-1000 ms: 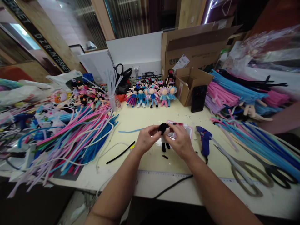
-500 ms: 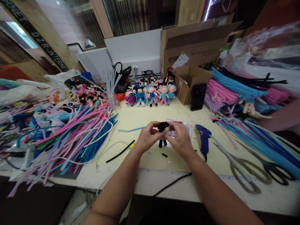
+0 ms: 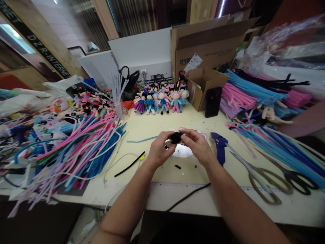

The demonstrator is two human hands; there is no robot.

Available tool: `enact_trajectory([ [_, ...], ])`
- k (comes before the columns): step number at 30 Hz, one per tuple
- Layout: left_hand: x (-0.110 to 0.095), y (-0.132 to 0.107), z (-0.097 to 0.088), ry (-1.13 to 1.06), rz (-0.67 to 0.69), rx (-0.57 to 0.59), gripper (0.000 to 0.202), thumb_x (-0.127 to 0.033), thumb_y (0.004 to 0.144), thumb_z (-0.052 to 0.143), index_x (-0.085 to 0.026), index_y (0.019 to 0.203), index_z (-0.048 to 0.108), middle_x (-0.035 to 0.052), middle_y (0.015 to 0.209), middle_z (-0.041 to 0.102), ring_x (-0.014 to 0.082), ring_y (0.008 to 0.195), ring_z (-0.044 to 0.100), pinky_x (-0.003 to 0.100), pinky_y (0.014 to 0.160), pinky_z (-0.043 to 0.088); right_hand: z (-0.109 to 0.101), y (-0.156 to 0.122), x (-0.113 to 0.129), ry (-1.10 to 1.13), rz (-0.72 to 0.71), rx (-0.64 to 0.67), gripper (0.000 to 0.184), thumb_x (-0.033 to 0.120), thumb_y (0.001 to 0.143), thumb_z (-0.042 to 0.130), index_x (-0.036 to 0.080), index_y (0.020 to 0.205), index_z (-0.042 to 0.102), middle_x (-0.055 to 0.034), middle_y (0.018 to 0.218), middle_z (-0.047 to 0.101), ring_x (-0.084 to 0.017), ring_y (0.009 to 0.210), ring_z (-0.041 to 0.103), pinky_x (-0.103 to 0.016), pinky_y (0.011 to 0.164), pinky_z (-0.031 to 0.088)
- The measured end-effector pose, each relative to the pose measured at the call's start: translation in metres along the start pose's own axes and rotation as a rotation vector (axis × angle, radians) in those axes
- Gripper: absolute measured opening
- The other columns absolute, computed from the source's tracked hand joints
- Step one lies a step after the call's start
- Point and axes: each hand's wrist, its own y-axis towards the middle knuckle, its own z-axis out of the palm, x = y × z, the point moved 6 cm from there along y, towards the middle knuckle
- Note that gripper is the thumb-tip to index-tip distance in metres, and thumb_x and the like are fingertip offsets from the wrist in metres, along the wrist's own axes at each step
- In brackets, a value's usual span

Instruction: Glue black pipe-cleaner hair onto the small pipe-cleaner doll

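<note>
Between my two hands is a small doll with fuzzy black hair; its top faces me and most of its body is hidden. My left hand closes round it from the left. From the right, my right hand pinches the black hair with thumb and fingers. Below them on the table lie a short black scrap and a longer black pipe cleaner. A blue glue gun lies just right of my right hand.
Large scissors and black-handled scissors lie at the right. Bundles of coloured pipe cleaners spread across the left side. Finished dolls stand at the back beside a small cardboard box and a black phone.
The doll has tipped, so its dark legs no longer show below my hands and its black hair faces me. My right fingers have shifted onto the hair. The view has moved slightly.
</note>
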Motion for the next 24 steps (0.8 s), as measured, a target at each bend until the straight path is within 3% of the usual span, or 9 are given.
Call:
enact_trajectory([
  [6,-0.003,0.001,0.000,0.060,0.044,0.018,0.036,-0.011,0.077,0.061,-0.022,0.111,0.058,0.0053,0.103,0.066,0.0165,0.095,0.063,0.027,0.078,0.053,0.000,0.001,-0.001,-0.020,0.006,-0.024,0.031,0.039,0.071,0.068,0.019,0.094,0.062,0.0060,0.061,0.051,-0.011,0.058,0.047,-0.027,0.056,0.039],
  [17,0.003,0.000,0.005,0.019,0.057,0.024,0.036,-0.014,0.079,0.062,-0.022,0.114,0.058,0.0062,0.106,0.067,0.0169,0.095,0.064,0.031,0.084,0.053,0.002,0.003,-0.009,0.050,0.110,-0.085,0.032,0.038,0.062,0.069,0.020,0.086,0.057,0.0073,0.057,0.050,-0.011,0.055,0.046,-0.026,0.054,0.035],
  [24,0.007,0.000,0.004,-0.114,-0.054,-0.024,0.043,-0.017,0.078,0.065,-0.022,0.119,0.052,0.0062,0.109,0.067,0.0168,0.098,0.067,0.029,0.083,0.055,0.001,0.003,-0.003,0.097,0.099,-0.038,0.034,0.040,0.063,0.071,0.019,0.087,0.059,0.0039,0.065,0.056,-0.013,0.061,0.051,-0.028,0.057,0.039],
])
